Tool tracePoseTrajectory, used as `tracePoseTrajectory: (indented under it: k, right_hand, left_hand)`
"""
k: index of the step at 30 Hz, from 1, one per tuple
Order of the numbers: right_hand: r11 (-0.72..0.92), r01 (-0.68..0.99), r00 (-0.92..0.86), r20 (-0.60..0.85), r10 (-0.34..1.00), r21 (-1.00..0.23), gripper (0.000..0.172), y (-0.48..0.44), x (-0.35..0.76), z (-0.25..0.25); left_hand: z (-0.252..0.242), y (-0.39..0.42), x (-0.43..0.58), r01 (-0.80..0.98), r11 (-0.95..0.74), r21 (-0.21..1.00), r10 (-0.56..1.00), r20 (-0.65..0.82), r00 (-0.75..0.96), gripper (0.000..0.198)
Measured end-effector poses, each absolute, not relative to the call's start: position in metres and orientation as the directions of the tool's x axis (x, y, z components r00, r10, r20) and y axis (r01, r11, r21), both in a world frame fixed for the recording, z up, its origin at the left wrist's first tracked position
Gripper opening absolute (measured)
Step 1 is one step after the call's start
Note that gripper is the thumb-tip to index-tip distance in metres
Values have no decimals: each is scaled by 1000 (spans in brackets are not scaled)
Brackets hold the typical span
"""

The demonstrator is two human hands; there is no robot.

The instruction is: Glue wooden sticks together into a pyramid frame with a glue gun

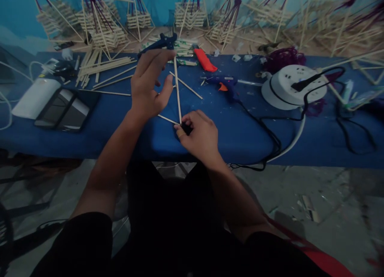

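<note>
A thin wooden stick runs away from me over the blue tabletop, and another thin stick meets it at its near end. My right hand is closed at that joint, thumb and finger pinching the stick's end. Something small and dark under those fingers cannot be made out. My left hand is raised over the stick's left side with fingers stretched out and thumb apart. Its fingertips come close to the stick's far end; whether they touch is unclear. A third stick lies slantwise beyond.
A glue gun with its cord lies right of the sticks, near a round white power strip. Loose sticks and a dark phone lie left. Blue-handled cutters, an orange object and stick frames stand behind.
</note>
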State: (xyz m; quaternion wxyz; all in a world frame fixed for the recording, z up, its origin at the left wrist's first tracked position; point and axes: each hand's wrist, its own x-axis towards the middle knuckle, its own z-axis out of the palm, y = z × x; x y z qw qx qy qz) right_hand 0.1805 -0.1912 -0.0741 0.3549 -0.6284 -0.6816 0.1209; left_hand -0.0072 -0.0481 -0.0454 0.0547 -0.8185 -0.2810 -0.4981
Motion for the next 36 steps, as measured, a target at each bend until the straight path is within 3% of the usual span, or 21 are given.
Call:
tracePoseTrajectory:
  k: [6, 17, 20, 22, 25, 27, 30, 33, 36]
  right_hand:
    - [165, 817, 36, 336, 941, -552, 15, -192, 177, -74]
    - [159, 809, 45, 329, 943, -565, 19, -193, 174, -72]
    - [165, 773, 69, 340, 938, -612, 27, -195, 175, -72]
    - [186, 717, 64, 328, 942, -672, 33, -194, 182, -70]
    - [217, 687, 11, 309, 951, -693, 26, -184, 199, -61]
    - [197, 776, -9, 303, 953, -598, 20, -169, 210, -53]
    - [99, 939, -8, 266, 964, -330, 24, -138, 218, -39]
    - [70, 989, -45, 186, 981, -132, 28, -110, 215, -30]
    - [53, 996, -44, 127, 991, -69, 34, -96, 211, -29]
  left_hand:
    - [-46, -52, -5, 541, -755, 369, 590, 743, 316, 50]
    - [-48, -49, -7, 556, -742, 375, 564, 798, 214, 55]
    - [-46, -55, -16, 566, -722, 397, 570, 806, 162, 48]
    - [-48, -64, -27, 598, -689, 410, 607, 777, 168, 38]
    - [-56, -83, -47, 707, -592, 387, 707, 671, 224, 33]
    - [-63, -96, -58, 770, -536, 345, 778, 557, 292, 34]
    - [-68, -109, -67, 811, -502, 299, 824, 450, 344, 33]
    - [-67, -115, -67, 832, -484, 271, 827, 453, 333, 32]
    - [-65, -121, -64, 853, -465, 237, 817, 486, 310, 31]
